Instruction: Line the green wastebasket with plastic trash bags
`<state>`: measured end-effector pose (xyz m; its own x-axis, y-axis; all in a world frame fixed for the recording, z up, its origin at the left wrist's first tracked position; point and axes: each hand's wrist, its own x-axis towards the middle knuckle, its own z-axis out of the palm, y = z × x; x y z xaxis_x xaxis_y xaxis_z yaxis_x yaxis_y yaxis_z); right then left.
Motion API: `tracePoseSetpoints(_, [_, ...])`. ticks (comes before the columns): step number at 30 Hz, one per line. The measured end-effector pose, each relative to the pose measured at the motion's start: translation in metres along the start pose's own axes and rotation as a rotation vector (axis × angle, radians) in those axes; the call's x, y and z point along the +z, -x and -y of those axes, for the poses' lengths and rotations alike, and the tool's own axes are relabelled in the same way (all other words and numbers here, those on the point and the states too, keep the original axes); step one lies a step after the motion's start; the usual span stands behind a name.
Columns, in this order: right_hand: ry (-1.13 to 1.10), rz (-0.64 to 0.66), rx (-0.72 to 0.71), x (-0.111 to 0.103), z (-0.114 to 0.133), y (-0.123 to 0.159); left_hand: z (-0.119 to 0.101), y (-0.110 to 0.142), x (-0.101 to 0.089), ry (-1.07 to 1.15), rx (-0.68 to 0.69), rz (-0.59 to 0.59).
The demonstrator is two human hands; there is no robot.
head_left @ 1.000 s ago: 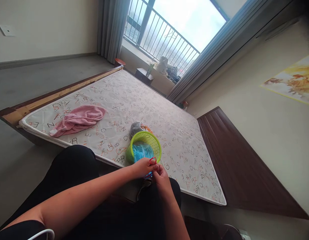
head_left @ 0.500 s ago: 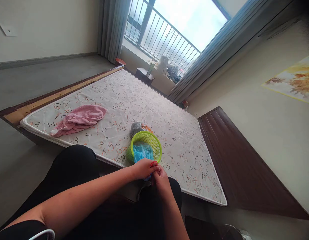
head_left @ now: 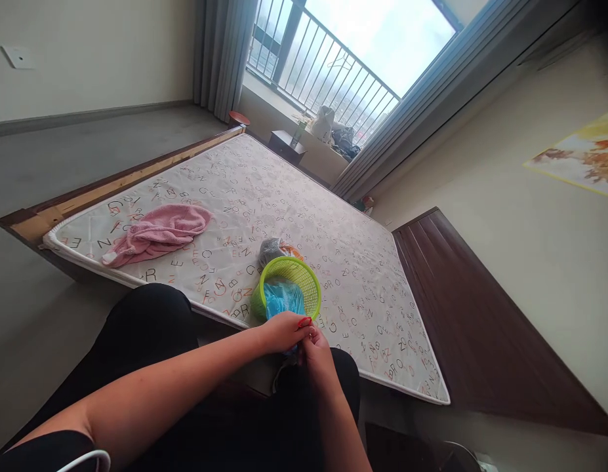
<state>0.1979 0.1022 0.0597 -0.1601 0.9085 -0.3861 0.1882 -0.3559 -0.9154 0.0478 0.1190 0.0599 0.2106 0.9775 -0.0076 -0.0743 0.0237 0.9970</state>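
My left hand (head_left: pixel 284 332) and my right hand (head_left: pixel 317 349) meet above my lap, fingers closed and pressed together. A thin red strand (head_left: pixel 304 322) shows at the left fingers. What lies between the right fingertips is too small and hidden to make out. Right behind my hands, a lime-green plastic basket (head_left: pixel 311 288) is tilted toward me at the mattress edge, its lower front covered by my left hand. Crumpled blue plastic bag (head_left: pixel 283 298) material fills its mouth. Against the basket's far side rests a clear plastic bag (head_left: pixel 271 251) with something grey and orange inside.
The basket is on a letter-patterned mattress (head_left: pixel 353 262). A pink towel (head_left: pixel 161 229) lies crumpled at its left. The dark wooden headboard (head_left: pixel 485 321) stands on the right, and a wooden bed frame (head_left: pixel 111 180) edges the left. A small bedside cabinet (head_left: pixel 286 145) stands below the window.
The whole view has shifted very slightly. Both hands stay together in nearly the same place, with only a small movement at the fingers.
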Motion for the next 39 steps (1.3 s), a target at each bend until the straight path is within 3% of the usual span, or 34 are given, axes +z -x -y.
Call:
tracePoseSetpoints(3, [-0.026,0.003,0.0,0.001,-0.002,-0.001,-0.003,0.001,-0.001,-0.16,0.066,0.078])
tracePoseSetpoints(13, [-0.079,-0.047,0.033,0.004,-0.01,-0.002,0.004,-0.002,0.001,-0.432,0.095,0.137])
tracePoseSetpoints(17, [-0.078,-0.07,0.053,0.005,-0.013,-0.002,0.004,-0.001,0.001,-0.406,0.063,0.154])
tracePoseSetpoints(22, [-0.098,-0.096,0.051,0.009,-0.022,-0.004,0.013,-0.002,0.002,-0.307,0.071,0.07])
tracePoseSetpoints(28, [-0.1,-0.085,0.074,0.011,-0.035,-0.007,0.022,-0.003,0.003,-0.329,0.061,0.087])
tracePoseSetpoints(39, [-0.086,-0.082,0.061,0.015,-0.024,-0.009,0.017,-0.006,-0.007,-0.389,0.135,0.122])
